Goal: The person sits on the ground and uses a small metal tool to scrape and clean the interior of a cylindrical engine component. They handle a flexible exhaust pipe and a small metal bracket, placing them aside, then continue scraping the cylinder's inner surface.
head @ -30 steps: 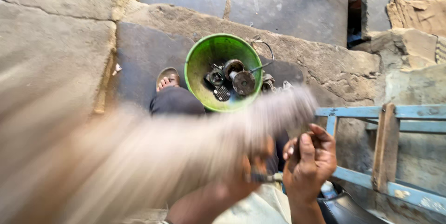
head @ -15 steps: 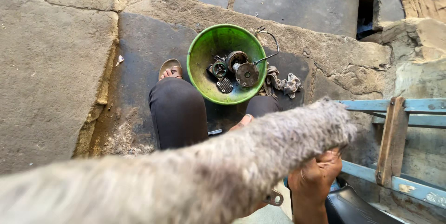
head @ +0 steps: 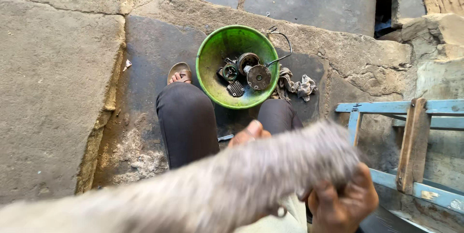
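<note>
A blurred grey fuzzy cloth-like strip (head: 251,184) runs across the bottom of the view, from the lower left to my right hand (head: 344,205). My right hand is curled around its right end. Only the fingertips of my left hand (head: 247,133) show above the strip; the rest is hidden behind it. A small metal ring (head: 281,211) peeks out below the strip between my hands. Past my knees in dark trousers (head: 186,122), a green basin (head: 212,76) on the stone floor holds several greasy metal parts (head: 251,71).
A dirty rag (head: 296,85) lies right of the basin, and a bent wire (head: 282,44) hangs over its rim. A blue wooden frame (head: 411,141) stands at the right. My sandalled foot (head: 179,72) rests left of the basin. Rough stone slabs surround me.
The grey strip has swung down from the left side to lie across the bottom. My right hand has dropped lower and now grips its end. The basin sits lower in view.
</note>
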A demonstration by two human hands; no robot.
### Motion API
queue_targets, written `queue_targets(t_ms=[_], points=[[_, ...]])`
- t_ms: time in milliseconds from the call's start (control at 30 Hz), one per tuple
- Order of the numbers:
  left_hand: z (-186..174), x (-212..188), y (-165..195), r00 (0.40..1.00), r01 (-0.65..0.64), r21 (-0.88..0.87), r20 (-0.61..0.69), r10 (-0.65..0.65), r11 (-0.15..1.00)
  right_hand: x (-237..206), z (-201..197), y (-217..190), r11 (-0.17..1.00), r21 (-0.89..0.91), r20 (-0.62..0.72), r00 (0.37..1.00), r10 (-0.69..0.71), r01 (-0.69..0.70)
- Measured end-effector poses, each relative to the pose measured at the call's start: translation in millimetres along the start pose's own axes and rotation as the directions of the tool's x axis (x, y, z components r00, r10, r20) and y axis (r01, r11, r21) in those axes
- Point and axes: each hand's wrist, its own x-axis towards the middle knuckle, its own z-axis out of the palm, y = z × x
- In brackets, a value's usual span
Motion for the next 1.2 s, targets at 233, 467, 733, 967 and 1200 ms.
queue_targets(t_ms=[233,467,733,967,1200], points=[[-19.6,23.3,-12.8,0.974,-0.142,0.06,-0.17,0.151,0.988,-16.8,-10.5,-49.6,0.944,-0.329,0.258,0.963,0.085,0.005],[-26.5,31.8,-22.4,0.923,-0.263,0.091,-0.265,0.278,0.961,-16.1,34.1,-49.9,0.738,-0.612,0.249,0.955,-0.161,0.284],[-49.9,46.0,-21.3,0.963,-0.251,0.043,-0.09,0.254,0.967,2.3,54.3,-35.6,0.846,-0.427,0.284,0.935,-0.21,0.32],[-62.9,56.7,-31.8,0.942,-0.292,0.017,-0.166,0.29,0.956,3.8,52.2,-26.3,0.835,-0.438,0.325,0.925,-0.197,0.332],[-53.4,53.2,-14.4,0.833,0.055,-0.052,-0.548,-0.075,0.997,44.4,48.7,-37.0,0.863,-0.214,0.601,0.758,-0.252,0.457]])
